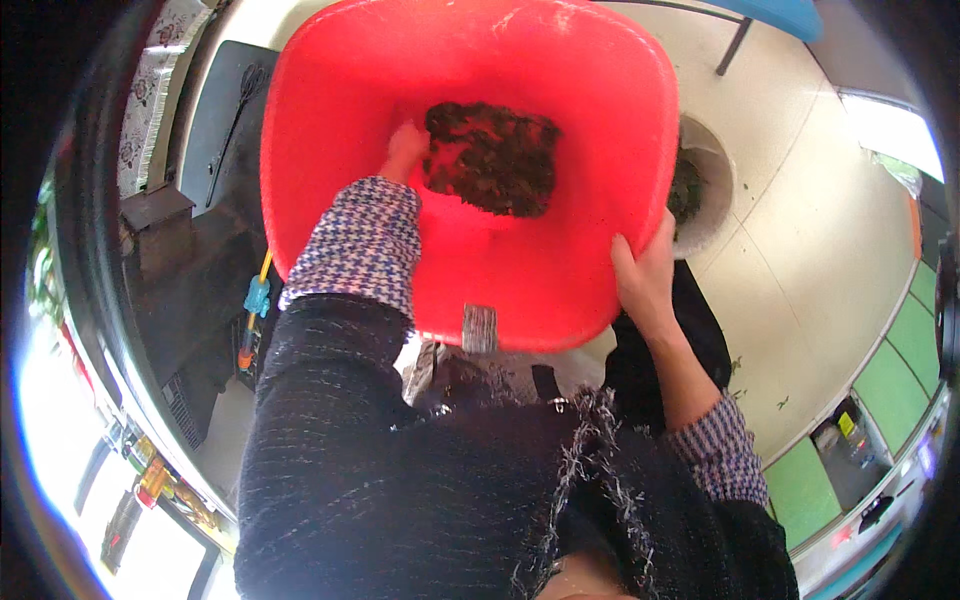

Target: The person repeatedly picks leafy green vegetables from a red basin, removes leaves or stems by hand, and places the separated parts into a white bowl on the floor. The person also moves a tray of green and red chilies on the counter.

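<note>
A large red plastic tub (480, 277) is tilted in front of me, its mouth facing up toward the camera. Dark green leafy matter (502, 161) lies spread on its bottom. My left hand (407, 146) reaches inside, beside the left edge of the leaves; its fingers are blurred, and whether they hold any is not visible. My right hand (652, 274) grips the tub's rim at the lower right, thumb inside and fingers hidden behind the wall. A grey patch of tape (480, 328) sits on the near rim.
Right of the tub, a pale round container (720, 187) on the tiled floor (795, 247) holds green leaves. Leaf scraps (782, 403) dot the floor. Left stand a dark surface with a wire whisk (238, 112) and a blue-and-orange toy-like object (256, 298). Green cabinet doors (802, 491) line the right.
</note>
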Demonstrator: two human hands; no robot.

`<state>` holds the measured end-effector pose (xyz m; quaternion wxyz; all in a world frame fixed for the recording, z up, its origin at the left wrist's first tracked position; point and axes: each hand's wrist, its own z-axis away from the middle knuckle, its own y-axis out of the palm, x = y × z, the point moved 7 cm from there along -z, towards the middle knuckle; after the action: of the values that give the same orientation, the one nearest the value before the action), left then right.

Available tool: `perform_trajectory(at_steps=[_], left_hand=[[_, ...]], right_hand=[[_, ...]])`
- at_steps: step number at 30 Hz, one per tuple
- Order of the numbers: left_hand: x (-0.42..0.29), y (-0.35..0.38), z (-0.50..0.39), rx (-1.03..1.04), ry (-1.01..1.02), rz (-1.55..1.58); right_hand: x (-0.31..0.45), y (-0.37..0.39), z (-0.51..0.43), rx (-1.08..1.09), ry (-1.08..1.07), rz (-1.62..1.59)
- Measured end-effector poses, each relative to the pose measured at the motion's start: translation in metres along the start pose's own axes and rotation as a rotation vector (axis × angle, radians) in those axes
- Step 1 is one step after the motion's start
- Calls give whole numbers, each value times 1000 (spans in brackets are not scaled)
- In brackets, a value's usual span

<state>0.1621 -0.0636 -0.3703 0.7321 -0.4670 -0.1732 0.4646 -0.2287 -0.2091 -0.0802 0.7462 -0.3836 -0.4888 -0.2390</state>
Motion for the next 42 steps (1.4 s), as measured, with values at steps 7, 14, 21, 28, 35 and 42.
perform_trajectory(at_steps=[7,14,21,28,35,42], left_hand=[[12,81,-36,-52,1,387],[-84,101,-32,-176,334,262],[-162,156,102,376,718,-132],[-132,158,119,531,377,-217],[-135,161,109,764,374,64],[-116,54,113,748,-102,1017]], right_hand=[[-7,1,7,15,193,53],[-4,4,11,31,246,-7],[-1,7,12,91,238,-4],[-2,7,13,75,212,8],[-1,3,7,40,160,-66],[1,-2,-4,-3,19,-58]])
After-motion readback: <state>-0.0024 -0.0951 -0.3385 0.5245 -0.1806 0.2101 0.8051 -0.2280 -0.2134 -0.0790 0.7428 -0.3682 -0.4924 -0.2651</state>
